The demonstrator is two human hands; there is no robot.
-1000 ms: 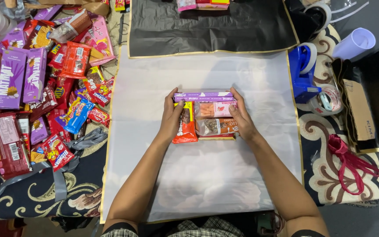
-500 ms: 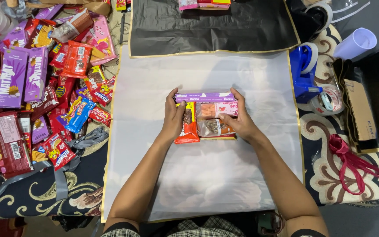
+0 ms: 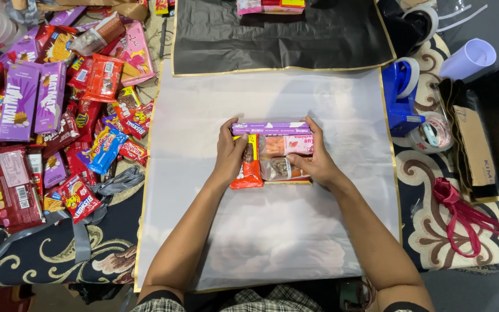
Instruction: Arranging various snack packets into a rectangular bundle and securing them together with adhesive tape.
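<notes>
A small bundle of snack packets (image 3: 277, 151) lies in the middle of a white wrapping sheet (image 3: 272, 242). A long purple bar (image 3: 270, 127) runs along its far edge, an orange-red packet (image 3: 251, 167) stands at its left, and pink and clear packets fill the right. My left hand (image 3: 230, 153) grips the bundle's left side, thumb on the purple bar. On the right side, my right hand (image 3: 313, 159) presses against the packets, fingers over the purple bar's end.
A heap of snack packets (image 3: 53, 110) covers the patterned mat at left. A black sheet (image 3: 284, 34) lies beyond the white one. At right are a blue tape dispenser (image 3: 402, 95), tape rolls (image 3: 428, 134), a lilac cup (image 3: 468, 59) and red ribbon (image 3: 463, 211).
Both hands stay on the bundle. They have shifted slightly, squeezing the packets closer together; the bundle itself has barely moved.
</notes>
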